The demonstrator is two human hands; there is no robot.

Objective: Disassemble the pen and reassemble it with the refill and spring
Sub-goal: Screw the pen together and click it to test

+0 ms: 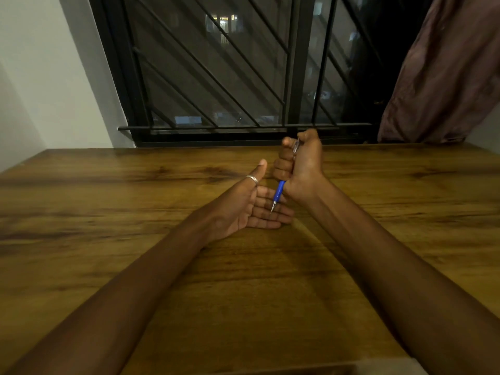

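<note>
My right hand is closed in a fist around a pen held upright, thumb near its top end. The pen has a blue grip and a metal tip that points down and towards me; its clear upper barrel shows between thumb and fingers. My left hand lies palm up and open just under the pen tip, thumb raised, with a silver ring on the thumb. The tip hovers over the left fingers; I cannot tell if it touches them. The pen looks whole; refill and spring are hidden inside.
A brown wooden table stretches under both arms. Its far edge meets a dark barred window. A brownish curtain hangs at the back right, and a white wall stands at the left.
</note>
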